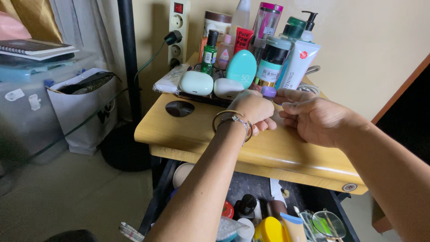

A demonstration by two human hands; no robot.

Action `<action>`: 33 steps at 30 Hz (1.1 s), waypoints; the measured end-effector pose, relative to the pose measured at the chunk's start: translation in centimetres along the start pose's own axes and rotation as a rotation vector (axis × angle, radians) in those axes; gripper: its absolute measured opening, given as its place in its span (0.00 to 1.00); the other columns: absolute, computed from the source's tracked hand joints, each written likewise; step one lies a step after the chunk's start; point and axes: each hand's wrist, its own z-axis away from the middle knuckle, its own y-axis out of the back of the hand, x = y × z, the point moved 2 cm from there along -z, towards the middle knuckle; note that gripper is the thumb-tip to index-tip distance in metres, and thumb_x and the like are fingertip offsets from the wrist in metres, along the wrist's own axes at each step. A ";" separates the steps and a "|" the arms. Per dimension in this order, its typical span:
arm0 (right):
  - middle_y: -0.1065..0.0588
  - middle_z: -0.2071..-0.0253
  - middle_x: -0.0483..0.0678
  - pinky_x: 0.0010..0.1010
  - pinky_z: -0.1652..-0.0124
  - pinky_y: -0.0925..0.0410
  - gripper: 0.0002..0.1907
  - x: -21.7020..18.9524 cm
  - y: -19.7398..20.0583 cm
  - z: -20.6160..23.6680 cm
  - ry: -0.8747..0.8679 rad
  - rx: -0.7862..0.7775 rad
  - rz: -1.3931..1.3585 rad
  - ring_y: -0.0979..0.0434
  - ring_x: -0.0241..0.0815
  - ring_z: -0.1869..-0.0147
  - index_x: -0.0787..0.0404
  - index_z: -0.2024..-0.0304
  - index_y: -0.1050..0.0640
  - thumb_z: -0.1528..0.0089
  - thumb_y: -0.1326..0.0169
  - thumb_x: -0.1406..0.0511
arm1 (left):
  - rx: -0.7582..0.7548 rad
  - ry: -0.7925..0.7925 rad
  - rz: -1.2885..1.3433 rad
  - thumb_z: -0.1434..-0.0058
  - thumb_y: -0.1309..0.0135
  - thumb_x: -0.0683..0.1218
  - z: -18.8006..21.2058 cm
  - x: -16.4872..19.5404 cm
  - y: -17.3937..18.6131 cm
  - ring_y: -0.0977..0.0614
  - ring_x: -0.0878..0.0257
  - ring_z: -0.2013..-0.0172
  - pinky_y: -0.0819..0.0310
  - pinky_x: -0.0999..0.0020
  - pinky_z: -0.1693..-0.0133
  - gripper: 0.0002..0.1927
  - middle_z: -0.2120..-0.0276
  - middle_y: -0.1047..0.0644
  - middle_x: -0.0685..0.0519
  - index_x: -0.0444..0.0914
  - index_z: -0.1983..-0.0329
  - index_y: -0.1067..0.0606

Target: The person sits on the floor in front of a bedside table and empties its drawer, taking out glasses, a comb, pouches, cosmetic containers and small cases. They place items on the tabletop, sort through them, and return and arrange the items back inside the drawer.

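Both hands meeting over purple cap

At the back of the wooden bench stands a crowd of packages. A teal egg-shaped bottle leans in front, with a dark jar with a teal label just beside it — gold band at its base. To the right tilts a white tube with a small red round mark. Behind stand a red tube, a green glass bottle (dark cap, green label), a pale jar with a brown lid, a clear bottle with a pink cap and a pump bottle. Two pale rounded cases lie in front — one mint, one white.
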 end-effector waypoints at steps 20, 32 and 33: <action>0.40 0.24 0.54 0.39 0.45 0.35 0.36 -0.6 -3.3 10.1 0.339 -0.201 -0.013 0.30 0.42 0.45 0.72 0.23 0.45 0.32 0.53 0.67 | 0.422 -0.408 -0.082 0.46 0.42 0.45 10.8 2.1 -0.6 0.13 0.49 0.70 0.19 0.56 0.76 0.14 0.67 0.18 0.43 0.32 0.59 0.22; 0.38 0.22 0.54 0.42 0.44 0.36 0.35 3.6 -9.2 15.6 0.281 -0.186 -0.153 0.29 0.44 0.46 0.70 0.25 0.41 0.32 0.48 0.65 | 0.505 -0.544 -0.143 0.46 0.53 0.35 18.4 -3.0 -0.4 0.13 0.47 0.63 0.20 0.59 0.62 0.08 0.70 0.19 0.39 0.32 0.65 0.25; 0.38 0.23 0.54 0.42 0.44 0.37 0.34 4.0 -9.6 15.9 0.272 -0.180 -0.159 0.30 0.43 0.47 0.68 0.25 0.42 0.31 0.49 0.65 | 0.517 -0.549 -0.151 0.46 0.53 0.35 19.2 -3.2 -0.4 0.14 0.46 0.63 0.20 0.59 0.62 0.08 0.70 0.19 0.39 0.32 0.64 0.25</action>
